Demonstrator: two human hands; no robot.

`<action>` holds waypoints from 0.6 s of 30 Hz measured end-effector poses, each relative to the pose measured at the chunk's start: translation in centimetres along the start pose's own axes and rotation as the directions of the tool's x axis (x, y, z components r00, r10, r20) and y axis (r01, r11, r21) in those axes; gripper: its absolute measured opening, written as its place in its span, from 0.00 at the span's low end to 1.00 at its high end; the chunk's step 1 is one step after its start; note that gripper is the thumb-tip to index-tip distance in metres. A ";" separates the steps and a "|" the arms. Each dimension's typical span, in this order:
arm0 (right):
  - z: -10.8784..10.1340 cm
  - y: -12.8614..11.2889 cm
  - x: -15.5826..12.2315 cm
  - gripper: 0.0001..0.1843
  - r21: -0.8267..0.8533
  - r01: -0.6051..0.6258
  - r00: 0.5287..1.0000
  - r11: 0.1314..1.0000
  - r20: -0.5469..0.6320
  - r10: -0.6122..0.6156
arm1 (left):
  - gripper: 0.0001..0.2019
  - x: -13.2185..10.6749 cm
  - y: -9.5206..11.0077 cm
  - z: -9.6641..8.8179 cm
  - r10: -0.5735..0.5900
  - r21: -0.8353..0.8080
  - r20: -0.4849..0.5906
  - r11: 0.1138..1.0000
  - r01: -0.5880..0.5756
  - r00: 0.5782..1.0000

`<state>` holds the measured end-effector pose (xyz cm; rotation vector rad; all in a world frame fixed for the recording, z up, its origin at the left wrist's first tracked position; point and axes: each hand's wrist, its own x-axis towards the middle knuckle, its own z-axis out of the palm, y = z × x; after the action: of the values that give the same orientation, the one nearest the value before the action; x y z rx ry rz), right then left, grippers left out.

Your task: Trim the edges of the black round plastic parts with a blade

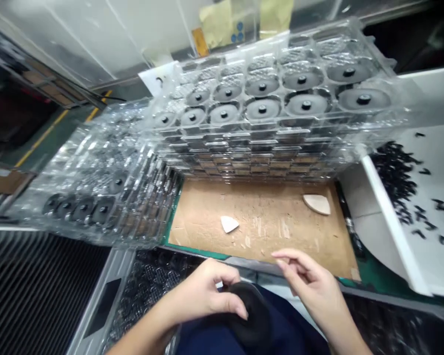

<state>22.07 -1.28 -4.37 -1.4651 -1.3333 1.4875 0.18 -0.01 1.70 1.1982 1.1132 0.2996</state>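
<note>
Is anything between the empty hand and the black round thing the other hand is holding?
Nothing visible. The right hand hovers open just beside the black disc, which the left hand grips, with only bare space between them.

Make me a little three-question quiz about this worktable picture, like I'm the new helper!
1. True or false: the left hand holds a round black part.
2. How many pale wedge-shaped pieces lie on the brown board? A) one B) two C) five
3. Fill in: the small black clips lie on the white tray to the ____ of the board.

Key: 1 true. 2 B, one wedge near the middle, one farther right. 3 right. The right hand hovers open, holding nothing.
</note>
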 end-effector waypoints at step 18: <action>1.4 9.7 7.0 0.25 -0.618 0.237 0.944 0.750 -0.037 -0.328 | 0.21 -13.9 4.2 -18.5 0.311 0.495 -0.869 0.591 0.637 0.386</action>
<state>21.52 2.39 -15.79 -1.6062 -1.9550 0.7564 -19.92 2.62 13.60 1.7137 2.6377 0.2814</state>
